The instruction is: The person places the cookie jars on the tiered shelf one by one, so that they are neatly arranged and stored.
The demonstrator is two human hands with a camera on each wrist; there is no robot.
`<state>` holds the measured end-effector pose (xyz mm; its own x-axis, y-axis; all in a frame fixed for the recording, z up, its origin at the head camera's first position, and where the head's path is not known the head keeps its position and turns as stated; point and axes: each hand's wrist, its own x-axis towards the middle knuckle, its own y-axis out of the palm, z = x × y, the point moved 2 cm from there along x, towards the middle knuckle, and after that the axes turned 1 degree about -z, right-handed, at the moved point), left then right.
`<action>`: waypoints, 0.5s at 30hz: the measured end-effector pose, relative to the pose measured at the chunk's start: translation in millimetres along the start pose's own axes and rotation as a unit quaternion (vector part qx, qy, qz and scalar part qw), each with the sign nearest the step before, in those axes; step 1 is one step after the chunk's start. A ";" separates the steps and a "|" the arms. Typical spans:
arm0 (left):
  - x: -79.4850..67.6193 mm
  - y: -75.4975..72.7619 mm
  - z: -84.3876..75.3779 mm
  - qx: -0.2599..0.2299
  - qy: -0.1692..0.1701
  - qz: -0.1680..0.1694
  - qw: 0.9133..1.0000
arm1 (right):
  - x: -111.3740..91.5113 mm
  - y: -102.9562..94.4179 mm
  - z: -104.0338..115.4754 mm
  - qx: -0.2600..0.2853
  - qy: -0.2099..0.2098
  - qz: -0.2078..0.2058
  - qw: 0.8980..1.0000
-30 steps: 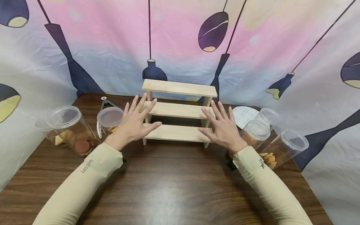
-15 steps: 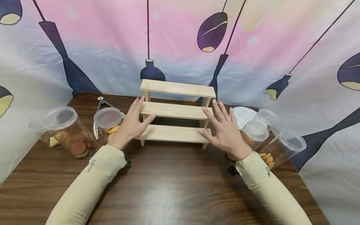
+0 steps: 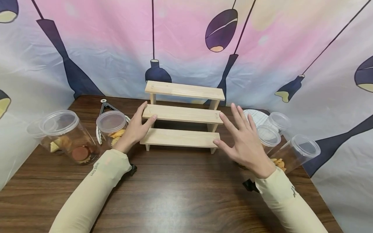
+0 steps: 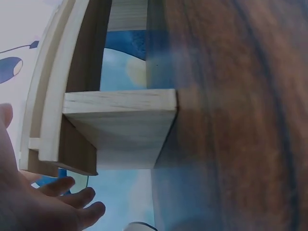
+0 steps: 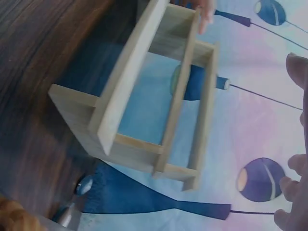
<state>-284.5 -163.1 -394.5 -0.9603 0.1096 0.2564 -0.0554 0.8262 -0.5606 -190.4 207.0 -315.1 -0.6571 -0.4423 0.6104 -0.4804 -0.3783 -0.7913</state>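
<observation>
A three-tier wooden display stand (image 3: 180,137) is set on the dark wood table near the backdrop. My left hand (image 3: 134,131) is at its left end, with the thumb over the middle shelf and a fingertip by that shelf's back corner. The left wrist view shows this hand's fingers (image 4: 79,197) loosely bent beside the shelf ends. My right hand (image 3: 246,144) hovers off the stand's right end, fingers spread and nothing in its palm; its thumb overlaps the lowest shelf's corner in the head view. Only fingertips of it show along the edge of the right wrist view.
Clear lidded jars of snacks flank the stand: a tall jar (image 3: 65,139) and a shorter jar (image 3: 112,124) on the left, a tall jar (image 3: 300,150) and others on the right. Tongs (image 3: 103,110) lie behind the left jars. A white gridded round plate (image 3: 253,116) lies at back right.
My right hand has drawn back to the right, away from the stand. The left hand has shifted left and lower, from spread over the shelves to the left end of the middle shelf.
</observation>
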 end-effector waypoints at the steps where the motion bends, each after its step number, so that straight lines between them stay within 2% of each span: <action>1: -0.1 0.1 0.8 -0.002 -0.001 -0.001 1.000 | -1.1 -3.6 0.4 0.001 -0.001 -0.006 1.000; 8: 0.5 -1.0 3.3 -0.011 -0.002 -0.009 1.000 | -9.3 -31.4 -4.0 -0.001 -0.008 -0.069 0.998; 15: 0.9 0.3 3.3 -0.013 0.000 -0.005 1.000 | -14.5 -57.4 -23.1 -0.017 -0.001 -0.117 0.993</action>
<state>-286.3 -164.5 -397.1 -0.9595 0.1013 0.2627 -0.0582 0.8414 -0.5372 -166.8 253.9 -279.4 -0.5242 -0.3469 0.7778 -0.6394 -0.4429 -0.6285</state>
